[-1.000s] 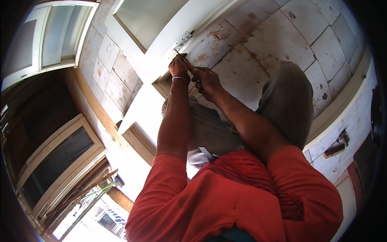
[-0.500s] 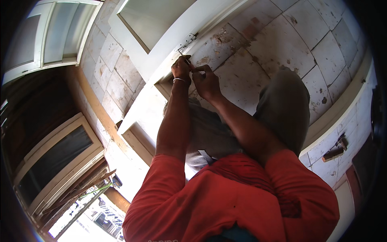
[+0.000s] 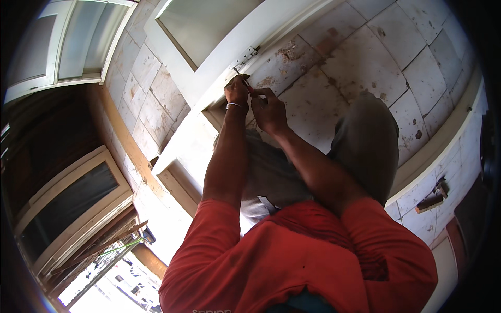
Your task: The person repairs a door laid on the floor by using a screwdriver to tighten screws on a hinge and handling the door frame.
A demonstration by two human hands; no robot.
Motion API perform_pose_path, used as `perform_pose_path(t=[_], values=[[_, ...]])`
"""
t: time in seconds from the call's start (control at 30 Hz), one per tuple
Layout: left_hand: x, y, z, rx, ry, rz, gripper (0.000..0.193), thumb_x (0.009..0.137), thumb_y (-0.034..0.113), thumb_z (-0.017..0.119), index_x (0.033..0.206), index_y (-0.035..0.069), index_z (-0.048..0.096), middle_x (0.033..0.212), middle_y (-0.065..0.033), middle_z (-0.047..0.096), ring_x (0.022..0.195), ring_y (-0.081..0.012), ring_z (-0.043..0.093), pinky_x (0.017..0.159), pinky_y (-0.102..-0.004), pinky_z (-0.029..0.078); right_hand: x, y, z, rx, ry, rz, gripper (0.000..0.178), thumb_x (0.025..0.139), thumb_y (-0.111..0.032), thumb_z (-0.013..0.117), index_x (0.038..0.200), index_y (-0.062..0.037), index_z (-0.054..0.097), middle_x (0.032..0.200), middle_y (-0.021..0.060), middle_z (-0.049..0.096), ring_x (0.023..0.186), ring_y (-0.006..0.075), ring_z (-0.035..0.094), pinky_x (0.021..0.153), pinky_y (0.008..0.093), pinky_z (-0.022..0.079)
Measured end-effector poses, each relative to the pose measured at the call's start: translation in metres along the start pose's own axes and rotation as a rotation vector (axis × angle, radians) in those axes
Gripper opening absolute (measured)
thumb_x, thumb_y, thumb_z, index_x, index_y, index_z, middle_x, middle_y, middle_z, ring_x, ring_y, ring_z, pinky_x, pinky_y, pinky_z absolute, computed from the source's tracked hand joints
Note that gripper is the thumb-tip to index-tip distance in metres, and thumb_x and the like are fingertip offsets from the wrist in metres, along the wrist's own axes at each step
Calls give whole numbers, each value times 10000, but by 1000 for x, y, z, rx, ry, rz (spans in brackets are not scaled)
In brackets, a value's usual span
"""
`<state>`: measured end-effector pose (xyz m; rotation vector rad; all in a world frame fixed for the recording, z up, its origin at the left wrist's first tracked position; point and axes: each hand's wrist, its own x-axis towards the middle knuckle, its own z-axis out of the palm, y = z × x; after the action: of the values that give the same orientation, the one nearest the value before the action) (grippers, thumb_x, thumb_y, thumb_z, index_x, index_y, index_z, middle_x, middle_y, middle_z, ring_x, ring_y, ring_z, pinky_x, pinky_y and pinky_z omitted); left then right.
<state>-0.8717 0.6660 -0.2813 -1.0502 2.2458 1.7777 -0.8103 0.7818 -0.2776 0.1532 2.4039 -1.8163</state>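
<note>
- While the left hand (image 3: 236, 89) pinched a thin tool against the white frame (image 3: 219, 78), steady pressure suited.
- Right hand (image 3: 269, 108) curled narrow beside it, bracing; hinge (image 3: 245, 56) sat just above.

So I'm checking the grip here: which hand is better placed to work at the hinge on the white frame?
Probably the left hand: its fingers already sit just under the metal hinge, seemingly pinching a thin tool. The right hand sits lower, farther away.

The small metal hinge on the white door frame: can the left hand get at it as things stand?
Probably yes. The left hand is raised just below the small metal hinge on the white door frame, and nothing lies between them. The right hand sits lower, clear of that path.
</note>
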Motion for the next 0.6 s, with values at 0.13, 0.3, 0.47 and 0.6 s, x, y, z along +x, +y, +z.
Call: perform_pose_path(t=[0.13, 0.3, 0.47, 0.6], values=[[8, -7, -3, 71, 9, 91, 295, 849, 190, 497, 935, 18, 721, 758, -97, 623, 688, -194, 581, 644, -310, 479, 12, -5, -27, 856, -294, 692, 295, 902, -240, 585, 1140, -66, 594, 736, 70, 636, 584, 178, 605, 530, 313, 474], [16, -17, -5, 15, 42, 33, 309, 843, 236, 516, 878, 21, 734, 778, -105, 639, 805, -205, 593, 716, -330, 478, 1, -7, -5, -68, -15, -68, 305, 891, -215, 596, 1161, -76, 602, 814, 55, 632, 639, 161, 599, 483, 301, 448], [19, -22, -5, 67, 55, 105, 306, 855, 240, 518, 896, 23, 731, 786, -111, 648, 794, -211, 604, 733, -316, 476, 11, -14, -17, 239, -84, 216, 293, 890, -241, 608, 1137, -85, 603, 780, 12, 570, 578, 78, 492, 451, 223, 370], [10, -11, 0, -81, 17, -21, 299, 880, 231, 517, 947, 27, 725, 777, -102, 644, 738, -201, 603, 694, -313, 483, 7, 4, -27, 1435, -492, 804, 282, 868, -225, 646, 1111, -91, 600, 747, 4, 543, 537, 86, 463, 430, 228, 349]])
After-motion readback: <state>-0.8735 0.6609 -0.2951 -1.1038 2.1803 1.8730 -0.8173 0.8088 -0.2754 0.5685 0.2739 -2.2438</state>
